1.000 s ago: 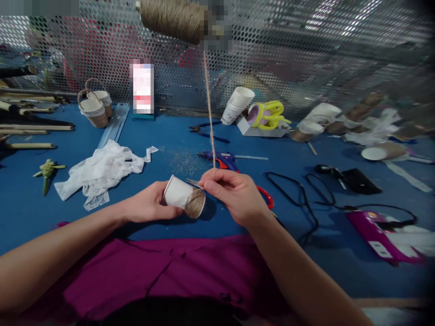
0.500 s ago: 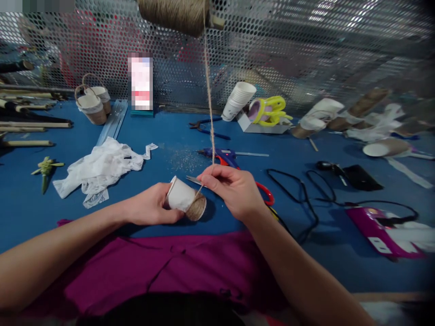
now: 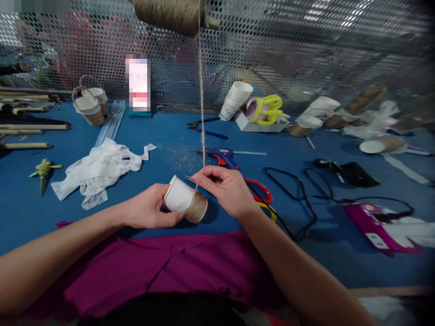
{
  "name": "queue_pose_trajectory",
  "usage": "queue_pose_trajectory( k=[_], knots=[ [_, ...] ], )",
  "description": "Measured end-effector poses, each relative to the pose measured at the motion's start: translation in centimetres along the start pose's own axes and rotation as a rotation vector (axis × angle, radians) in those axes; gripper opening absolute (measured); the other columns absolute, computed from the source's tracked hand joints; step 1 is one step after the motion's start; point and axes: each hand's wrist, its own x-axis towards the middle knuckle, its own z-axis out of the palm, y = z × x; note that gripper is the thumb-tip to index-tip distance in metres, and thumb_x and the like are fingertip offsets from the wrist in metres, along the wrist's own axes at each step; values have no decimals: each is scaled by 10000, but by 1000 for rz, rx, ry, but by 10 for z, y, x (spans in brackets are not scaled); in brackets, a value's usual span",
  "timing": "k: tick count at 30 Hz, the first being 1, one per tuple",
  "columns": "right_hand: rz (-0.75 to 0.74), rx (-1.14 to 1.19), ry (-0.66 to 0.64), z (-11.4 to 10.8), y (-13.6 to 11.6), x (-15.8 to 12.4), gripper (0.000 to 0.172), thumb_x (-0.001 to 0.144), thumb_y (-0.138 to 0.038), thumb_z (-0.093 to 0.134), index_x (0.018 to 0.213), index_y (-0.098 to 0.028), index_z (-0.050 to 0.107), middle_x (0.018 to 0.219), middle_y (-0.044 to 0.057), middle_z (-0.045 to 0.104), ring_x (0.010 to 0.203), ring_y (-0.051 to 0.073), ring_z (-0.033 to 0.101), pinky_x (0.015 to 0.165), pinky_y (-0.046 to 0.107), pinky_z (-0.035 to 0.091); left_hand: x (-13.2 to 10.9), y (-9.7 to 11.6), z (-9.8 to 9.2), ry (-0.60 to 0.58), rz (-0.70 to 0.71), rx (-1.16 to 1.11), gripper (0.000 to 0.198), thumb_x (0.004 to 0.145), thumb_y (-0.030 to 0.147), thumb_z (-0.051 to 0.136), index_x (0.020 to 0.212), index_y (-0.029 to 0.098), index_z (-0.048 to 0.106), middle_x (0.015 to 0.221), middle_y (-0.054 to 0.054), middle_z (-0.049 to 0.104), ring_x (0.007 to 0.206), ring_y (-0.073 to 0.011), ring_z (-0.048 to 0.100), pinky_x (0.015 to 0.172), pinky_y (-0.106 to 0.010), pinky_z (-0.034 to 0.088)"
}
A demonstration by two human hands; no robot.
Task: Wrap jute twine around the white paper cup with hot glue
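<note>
My left hand (image 3: 154, 209) is closed around a white paper cup (image 3: 179, 194), tilted with its mouth toward the upper left. Brown twine (image 3: 197, 207) is wound around the cup's base end. Between the fingertips of my right hand (image 3: 226, 188) the twine strand (image 3: 203, 131) is pinched; it runs down from a large spool (image 3: 170, 14) above and on to the cup. Behind and under my right hand lie scissors (image 3: 261, 192) with red and yellow handles, their tips showing past my fingers. A blue and red glue gun (image 3: 222, 155) rests just beyond.
White lace (image 3: 102, 167) lies crumpled at left, near two twine-wrapped cups with handles (image 3: 90, 108). Pliers (image 3: 207, 128), stacked paper cups (image 3: 236, 100) and a box with yellow scissors (image 3: 265, 120) stand at the back. Black cord (image 3: 302, 208) and a purple packet (image 3: 377, 228) lie at right.
My right hand has shifted slightly left with the twine, closer to the cup. The cup has turned a little in my left hand, and the strand's lower end hangs further left.
</note>
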Motion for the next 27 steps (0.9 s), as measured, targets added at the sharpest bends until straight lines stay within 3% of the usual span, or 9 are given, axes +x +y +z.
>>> queue_pose_trajectory(
  k=[5,11,17,27],
  knots=[
    [0,12,22,0,-2,-2,191,731,-360,606,705,-174,640,690,17,644,647,136,554,625,294,434,0,-2,0,-2,-26,-3,157,682,117,549,838,100,558,729,-11,605,607,-84,509,591,-190,429],
    [-93,39,51,-4,-9,-8,172,736,-340,607,662,-185,620,681,11,624,661,136,549,627,291,431,1,-1,-3,27,-71,29,114,667,139,551,767,122,498,616,46,475,519,-56,399,487,-168,347],
    [-139,35,55,-6,-11,-11,149,749,-320,602,667,-197,621,699,13,629,676,140,560,652,295,442,1,0,-2,32,-85,20,137,664,126,548,783,129,481,615,49,466,511,-54,389,473,-164,337],
    [0,-48,42,-2,-3,-4,210,733,-372,606,689,-169,634,677,19,629,645,140,540,617,292,427,-1,2,0,-4,-9,36,142,684,100,543,825,108,553,699,3,579,609,-87,503,575,-176,420]
  ],
)
